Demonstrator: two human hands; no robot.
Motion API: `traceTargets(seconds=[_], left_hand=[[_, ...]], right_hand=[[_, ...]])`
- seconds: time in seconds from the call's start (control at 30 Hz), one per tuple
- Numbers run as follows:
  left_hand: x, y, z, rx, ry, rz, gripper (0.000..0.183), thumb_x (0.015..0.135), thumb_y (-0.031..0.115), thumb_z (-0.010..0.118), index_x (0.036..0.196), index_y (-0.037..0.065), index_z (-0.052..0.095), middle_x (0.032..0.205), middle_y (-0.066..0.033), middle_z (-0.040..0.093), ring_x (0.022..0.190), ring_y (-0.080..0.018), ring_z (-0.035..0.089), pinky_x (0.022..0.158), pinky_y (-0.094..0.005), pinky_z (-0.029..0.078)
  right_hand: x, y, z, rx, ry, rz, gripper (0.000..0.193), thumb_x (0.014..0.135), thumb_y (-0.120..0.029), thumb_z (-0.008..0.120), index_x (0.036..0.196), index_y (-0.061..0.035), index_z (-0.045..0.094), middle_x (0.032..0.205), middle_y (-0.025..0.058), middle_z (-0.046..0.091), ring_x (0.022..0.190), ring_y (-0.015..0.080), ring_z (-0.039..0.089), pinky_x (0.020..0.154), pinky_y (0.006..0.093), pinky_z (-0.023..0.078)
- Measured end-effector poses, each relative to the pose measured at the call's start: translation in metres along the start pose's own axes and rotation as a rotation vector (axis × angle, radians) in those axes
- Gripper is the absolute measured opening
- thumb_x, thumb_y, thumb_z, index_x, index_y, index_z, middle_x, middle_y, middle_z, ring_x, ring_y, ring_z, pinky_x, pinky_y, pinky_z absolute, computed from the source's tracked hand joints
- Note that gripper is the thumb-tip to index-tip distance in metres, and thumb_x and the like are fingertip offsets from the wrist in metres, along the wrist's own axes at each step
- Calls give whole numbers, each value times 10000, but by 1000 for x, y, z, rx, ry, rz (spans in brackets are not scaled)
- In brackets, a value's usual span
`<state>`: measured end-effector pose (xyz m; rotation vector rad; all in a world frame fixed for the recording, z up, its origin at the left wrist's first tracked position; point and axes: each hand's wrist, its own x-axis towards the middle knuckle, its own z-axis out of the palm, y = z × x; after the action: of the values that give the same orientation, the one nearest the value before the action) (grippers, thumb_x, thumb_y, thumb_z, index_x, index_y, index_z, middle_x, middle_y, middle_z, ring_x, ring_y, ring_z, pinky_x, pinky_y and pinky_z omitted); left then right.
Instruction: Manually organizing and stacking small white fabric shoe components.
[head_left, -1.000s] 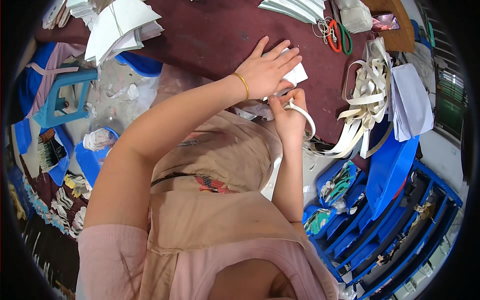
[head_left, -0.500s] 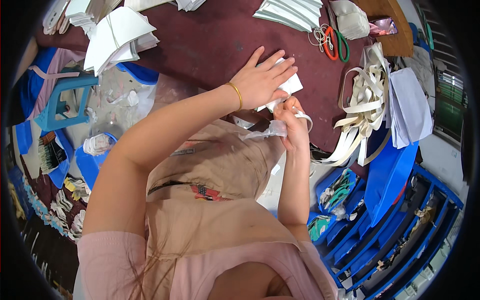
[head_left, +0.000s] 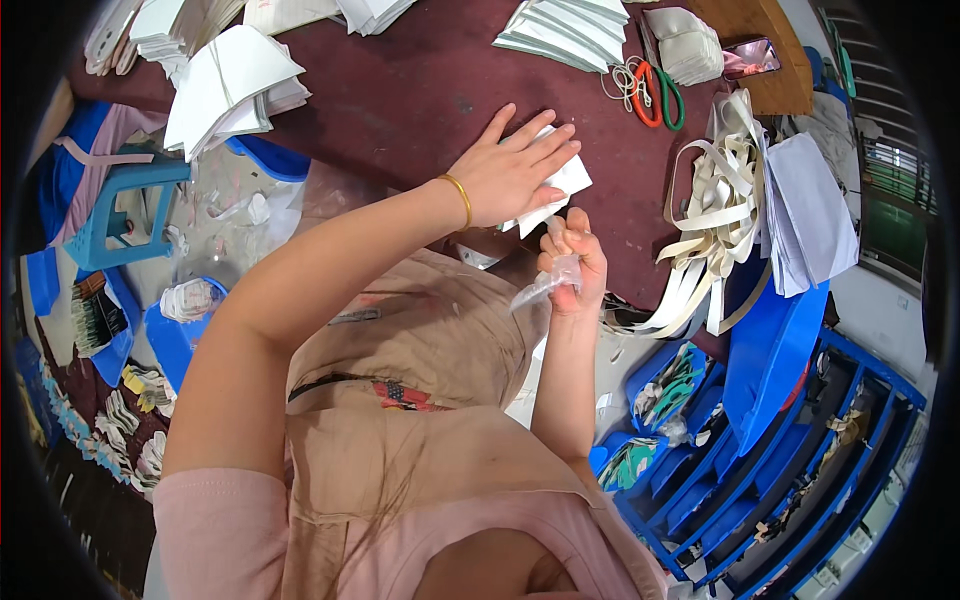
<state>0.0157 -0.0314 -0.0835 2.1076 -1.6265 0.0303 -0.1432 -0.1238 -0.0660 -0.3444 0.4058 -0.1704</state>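
Observation:
My left hand lies spread, palm down, over a small white stack of flat pieces at the near edge of the dark red table. The fingers cover most of that stack. Just below it, my right hand is closed in a fist around a crumpled clear plastic film. A thin end of the film rises from the fist toward the stack's lower corner. Whether the fist also holds anything else is hidden.
Stacks of white pieces stand along the table's far side, with red-and-green-handled scissors and string beside them. Cream straps hang over the right edge near a blue rack. A teal stool stands left.
My right hand has drawn slightly down from the white stack and turned. The white strip looped at its fingers no longer shows. My left hand stays flat on the stack.

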Motion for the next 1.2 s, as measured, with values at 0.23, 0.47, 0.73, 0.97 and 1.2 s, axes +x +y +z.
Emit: traceTargets(seconds=[0.23,0.47,0.73,0.97,1.2], left_hand=[[-1,-1,1,-11,9,-10,558,956,440,356,1402,104,356,1464,-40,333,1385,-238,212,1111,-520,131],[0,1,-1,-20,-9,-4,549,965,432,340,1405,104,350,1467,-39,326,1383,-240,210,1110,-521,127],[0,1,-5,-30,-41,1,554,961,419,369,1408,95,337,1477,-56,298,1387,-249,194,1110,-519,143],[0,1,-8,-2,-60,27,552,960,400,384,1416,96,319,1481,-52,290,1388,-248,193,1109,-522,142],[-2,1,-6,-12,-59,13,536,956,358,393,1419,103,309,1478,-60,299,1389,-247,200,1114,-522,122]], right_hand=[[7,9,4,465,-167,-34,179,818,14,486,731,-69,354,681,77,426,495,102,334,381,221,284],[-4,15,8,678,-195,-116,223,784,28,514,678,-75,346,652,66,416,449,83,323,356,205,274],[-1,0,7,794,-195,-186,185,775,28,524,675,-59,396,636,50,430,441,83,318,369,208,255],[-28,-60,9,731,-244,-427,186,783,12,533,673,-56,399,566,10,390,402,59,322,354,205,253],[-29,-43,-5,-1833,499,-627,258,764,-46,690,759,-60,432,624,43,537,543,129,492,515,283,417]])
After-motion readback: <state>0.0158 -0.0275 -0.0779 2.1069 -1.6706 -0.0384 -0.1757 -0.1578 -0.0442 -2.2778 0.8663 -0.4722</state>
